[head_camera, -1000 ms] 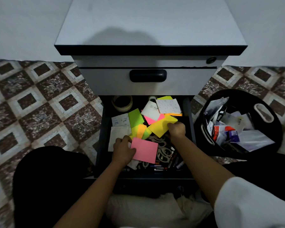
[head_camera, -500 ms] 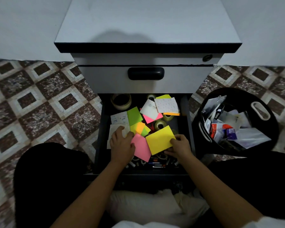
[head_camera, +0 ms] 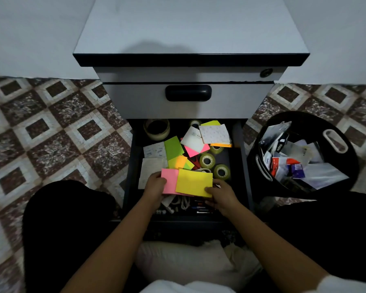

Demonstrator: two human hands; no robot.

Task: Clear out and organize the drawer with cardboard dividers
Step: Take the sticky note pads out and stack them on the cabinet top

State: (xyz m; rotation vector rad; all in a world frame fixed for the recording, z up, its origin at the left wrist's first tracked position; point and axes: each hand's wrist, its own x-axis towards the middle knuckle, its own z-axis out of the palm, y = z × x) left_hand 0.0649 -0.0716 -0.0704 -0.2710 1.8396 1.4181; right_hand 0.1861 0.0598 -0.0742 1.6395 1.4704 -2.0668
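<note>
The open bottom drawer (head_camera: 239, 144) of a grey cabinet holds loose sticky notes, tape rolls and pens. My left hand (head_camera: 155, 186) grips a pink sticky pad (head_camera: 168, 180) by its left edge. My right hand (head_camera: 221, 196) pinches a yellow sticky pad (head_camera: 193, 181) at its lower right corner, laid over the pink one. Both pads hover above the drawer's front half. Green, orange and pink notes (head_camera: 173, 148) and white paper slips (head_camera: 215, 134) lie scattered further back. Small tape rolls (head_camera: 207, 160) sit at the right.
A large tape roll (head_camera: 156, 129) sits in the drawer's back left corner. Pens and cables (head_camera: 186, 205) lie along the front. A black basket (head_camera: 304, 153) full of packets and papers stands on the tiled floor at the right. My dark-clad knees flank the drawer.
My right hand picked the yellow pad from the drawer's middle and brought it toward me onto the pink pad. My left hand lifted the pink pad slightly; tape rolls underneath are now uncovered.
</note>
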